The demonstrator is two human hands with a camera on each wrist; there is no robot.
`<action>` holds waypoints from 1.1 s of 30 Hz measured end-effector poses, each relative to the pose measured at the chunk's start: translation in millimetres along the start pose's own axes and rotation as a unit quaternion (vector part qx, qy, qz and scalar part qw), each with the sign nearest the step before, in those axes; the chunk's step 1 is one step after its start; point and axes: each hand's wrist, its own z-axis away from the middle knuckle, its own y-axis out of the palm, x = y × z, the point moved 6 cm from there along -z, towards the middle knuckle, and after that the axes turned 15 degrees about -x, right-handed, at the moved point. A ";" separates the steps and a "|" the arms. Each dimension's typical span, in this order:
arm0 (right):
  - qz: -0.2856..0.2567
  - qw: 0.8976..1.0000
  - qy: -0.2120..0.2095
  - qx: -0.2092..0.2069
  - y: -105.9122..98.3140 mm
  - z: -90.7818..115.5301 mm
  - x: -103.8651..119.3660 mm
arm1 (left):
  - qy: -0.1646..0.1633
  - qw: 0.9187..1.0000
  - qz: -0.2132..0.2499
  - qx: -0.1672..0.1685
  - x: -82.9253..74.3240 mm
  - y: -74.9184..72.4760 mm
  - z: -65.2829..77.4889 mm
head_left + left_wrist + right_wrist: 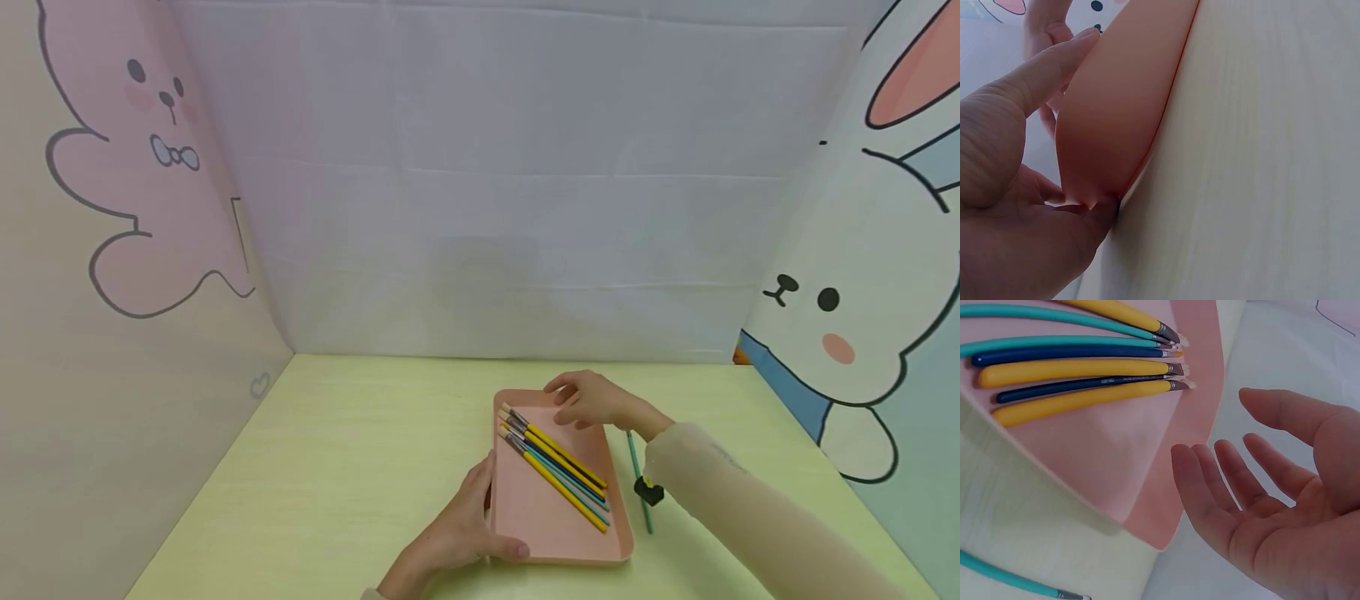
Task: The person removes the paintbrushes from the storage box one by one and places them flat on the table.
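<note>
A shallow pink tray (551,537) lies on the table, holding several paintbrushes (561,486) with yellow, teal and dark blue handles, bristles toward the far left corner. My left hand (459,527) grips the tray's near left corner, thumb at the near edge and fingers along the left side; the left wrist view shows them against the tray wall (1122,94). Over the tray's far right corner hovers my right hand (592,400), fingers apart and loosely bent, nothing in them. A single teal paintbrush (1010,578) lies on the table right of the tray, partly hidden in the head view.
The pale yellow table (337,467) extends left of the tray. A white cloth wall (480,208) rises behind it, with cartoon-printed panels at the left and right (862,275). A small black device (648,492) is at my right wrist.
</note>
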 end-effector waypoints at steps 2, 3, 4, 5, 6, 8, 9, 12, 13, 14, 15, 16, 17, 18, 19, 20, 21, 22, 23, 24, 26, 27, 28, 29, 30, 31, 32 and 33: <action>0.004 1.000 0.002 0.004 4.5 -3.2 -1.1 | 0.003 1.000 0.002 0.001 -0.2 0.0 0.0; 0.006 1.000 0.003 0.006 6.6 -4.5 -1.8 | 0.005 1.000 0.003 0.002 -0.3 0.1 0.0; 0.009 1.000 0.004 0.008 8.8 -5.8 -2.6 | 0.006 1.000 0.005 0.002 -0.2 0.1 0.1; 0.013 1.000 0.004 0.010 11.1 -7.0 -3.5 | 0.003 1.000 0.005 0.002 0.3 0.2 0.3; 0.016 1.000 0.006 0.011 13.2 -8.1 -4.5 | 0.004 1.000 0.006 0.001 0.4 0.3 0.3; 0.023 1.000 0.007 0.015 17.5 -9.9 -6.7 | 0.002 1.000 0.007 0.000 0.9 0.4 0.3; 0.026 1.000 0.008 0.016 19.5 -10.6 -7.9 | 0.002 1.000 0.006 0.000 1.2 0.5 0.3; 0.030 0.999 0.013 0.018 24.6 -11.7 -11.0 | -0.001 1.000 0.006 -0.001 1.5 0.8 0.1; 0.032 0.999 0.014 0.019 26.3 -11.8 -11.8 | -0.003 1.000 0.006 -0.001 1.8 0.8 0.3; 0.036 0.999 0.014 0.019 27.8 -12.0 -12.6 | -0.004 1.000 0.005 -0.001 1.6 0.8 0.4; 0.039 0.999 0.015 0.019 29.4 -12.1 -13.1 | -0.005 1.000 0.005 -0.001 1.8 0.8 0.4; 0.044 0.999 0.014 0.019 30.7 -12.2 -13.3 | -0.006 1.000 0.005 -0.002 2.0 0.7 0.6; 0.051 0.998 0.011 0.019 32.0 -12.5 -13.7 | -0.008 1.000 0.006 -0.002 2.3 0.7 0.6; 0.058 0.998 0.010 0.019 33.5 -13.1 -14.4 | -0.009 1.000 0.006 -0.003 2.7 0.6 0.8; 0.066 0.998 0.008 0.018 34.7 -13.7 -15.1 | -0.009 1.000 0.006 -0.003 2.7 0.6 0.8; 0.074 0.997 0.008 0.016 35.7 -14.3 -15.4 | -0.010 1.000 0.007 -0.003 2.9 0.5 0.7; 0.083 0.996 0.007 0.013 36.5 -15.0 -15.8 | -0.011 1.000 0.008 -0.003 3.2 0.4 0.7; 0.091 0.996 0.007 0.011 37.2 -15.8 -16.1 | -0.012 1.000 0.008 -0.003 3.1 0.3 0.9; 0.099 0.995 0.008 0.008 38.0 -16.6 -16.6 | -0.013 1.000 0.008 -0.003 2.9 0.3 1.0; 0.108 0.994 0.011 0.005 38.8 -17.2 -17.0 | -0.014 1.000 0.008 -0.003 2.8 0.3 1.1; 0.127 0.992 0.010 -0.001 39.8 -17.8 -16.9 | -0.015 1.000 0.008 -0.004 1.8 0.2 1.6; 0.136 0.991 0.010 -0.004 40.3 -18.1 -17.1 | -0.016 1.000 0.008 -0.004 1.5 0.3 1.8; 0.146 0.989 0.008 -0.008 40.7 -18.7 -17.2 | -0.017 1.000 0.008 -0.005 1.1 0.4 2.0; 0.156 0.988 0.007 -0.012 41.0 -18.9 -17.3 | -0.016 1.000 0.008 -0.005 0.5 0.4 2.1; 0.164 0.986 0.005 -0.015 41.3 -19.2 -17.8 | -0.015 1.000 0.009 -0.005 0.1 0.6 2.1; 0.172 0.985 0.003 -0.017 41.7 -19.6 -18.4 | -0.015 1.000 0.009 -0.005 -0.5 0.6 2.3; 0.178 0.984 0.001 -0.019 41.9 -20.0 -18.7 | -0.014 1.000 0.008 -0.006 -0.6 0.6 2.3; 0.181 0.983 0.000 -0.020 42.3 -20.5 -19.2 | -0.014 1.000 0.006 -0.006 -0.6 0.7 2.2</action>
